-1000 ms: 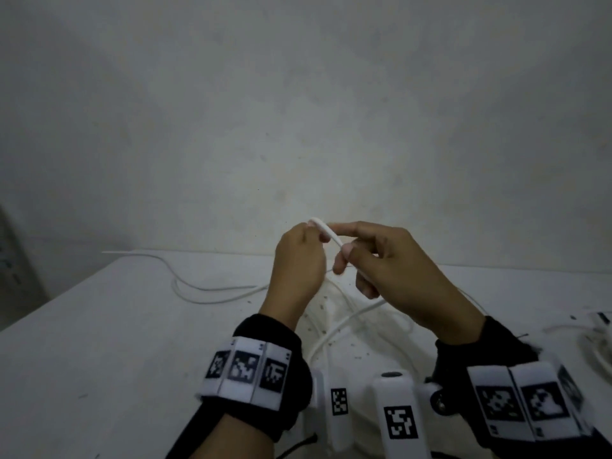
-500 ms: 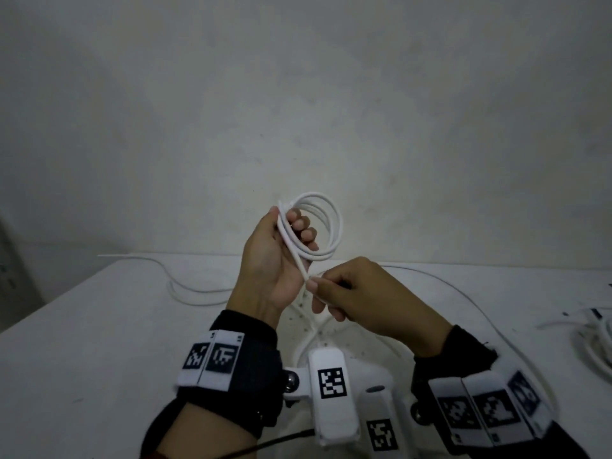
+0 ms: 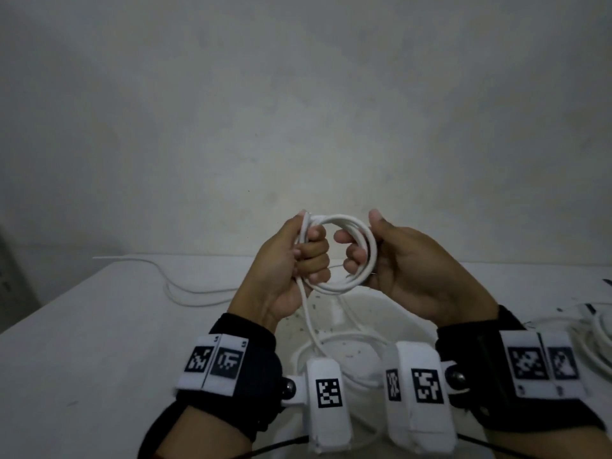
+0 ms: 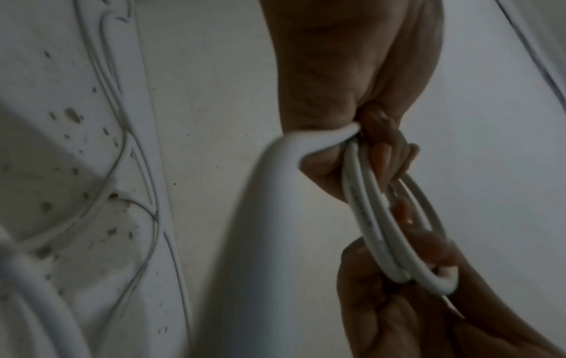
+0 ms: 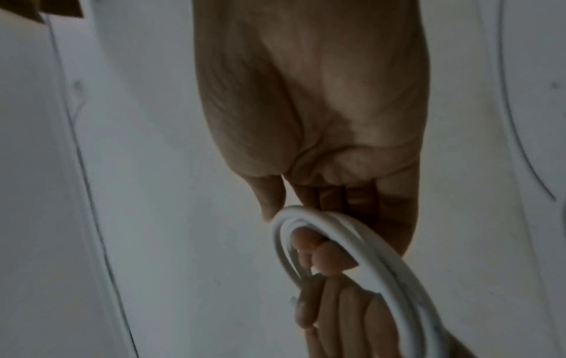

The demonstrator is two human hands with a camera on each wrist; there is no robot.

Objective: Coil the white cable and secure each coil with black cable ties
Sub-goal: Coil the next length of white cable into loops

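A small round coil of white cable (image 3: 344, 286) is held up above the table between both hands. My left hand (image 3: 298, 256) grips the coil's left side, fingers curled through the ring. My right hand (image 3: 367, 250) grips its right side, thumb up over the top. The left wrist view shows the coil (image 4: 376, 218) edge-on, my left hand (image 4: 367, 135) above and my right hand (image 4: 407, 290) below. In the right wrist view the coil (image 5: 383, 261) runs past my right fingers (image 5: 324, 256). From the left hand a loose run of cable (image 3: 309, 323) hangs to the table. No black tie is visible.
More white cable (image 3: 192, 289) loops across the white table (image 3: 82, 342) at the back left. Another bundle of white cable (image 3: 596, 329) lies at the right edge. A pale wall stands behind the table. Dark specks dot the tabletop under my hands.
The coil has formed and now sits between both hands. My right hand rose from below the left hand to grip the coil's right side; both hands sit slightly lower and closer.
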